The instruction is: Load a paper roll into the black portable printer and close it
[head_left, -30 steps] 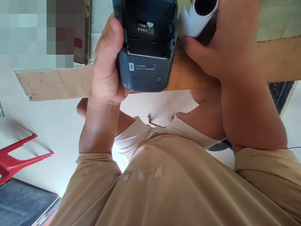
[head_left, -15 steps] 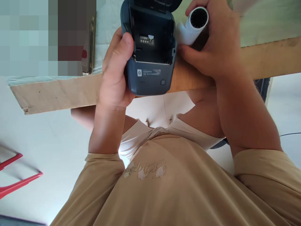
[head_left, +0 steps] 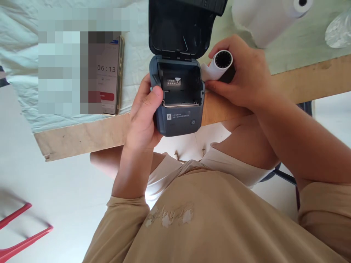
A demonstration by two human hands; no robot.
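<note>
A dark blue label printer with its black lid flipped up is gripped in my left hand. My left thumb presses on the printer's left rim, and the other fingers pass behind it. The paper bay shows a small printed sticker and holds no roll. Beside the printer's right wall, my right hand grips a white label roll between thumb and fingers. The roll's dark ribbed core faces up toward me, and a loose end of its paper points toward the printer.
A phone showing 06:13 lies to the left on the cloth-covered table. A larger white paper roll lies at the back right, near a clear plastic object. Red legs stand on the floor at lower left.
The view has shifted, so the printer, hands and table sit lower, and the raised lid, phone screen and larger roll now show more. Both hands keep their holds.
</note>
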